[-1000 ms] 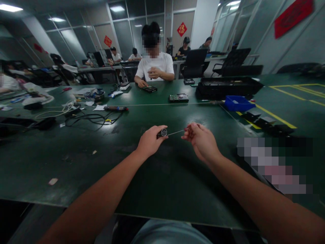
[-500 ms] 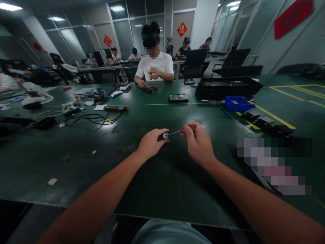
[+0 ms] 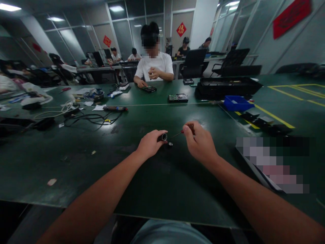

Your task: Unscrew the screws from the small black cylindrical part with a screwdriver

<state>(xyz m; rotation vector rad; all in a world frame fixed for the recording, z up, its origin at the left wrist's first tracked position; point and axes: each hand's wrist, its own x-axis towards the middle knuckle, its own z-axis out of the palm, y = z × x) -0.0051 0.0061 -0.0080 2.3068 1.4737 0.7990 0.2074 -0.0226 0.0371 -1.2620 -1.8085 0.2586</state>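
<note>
My left hand is closed around a small black cylinder with a round metal end, held just above the green table. My right hand pinches a thin screwdriver with a red handle, its shaft pointing down-left toward the cylinder. A tiny dark round part lies on the table just below the cylinder, between my two hands.
A person in a white shirt works across the table over a small board. A hard drive, a blue bin, black trays and cables lie further back. Other people sit at desks behind.
Both hands have sunk slightly toward the table. The screwdriver tip has come away from the cylinder's end, and a small round part now lies on the table below it.
</note>
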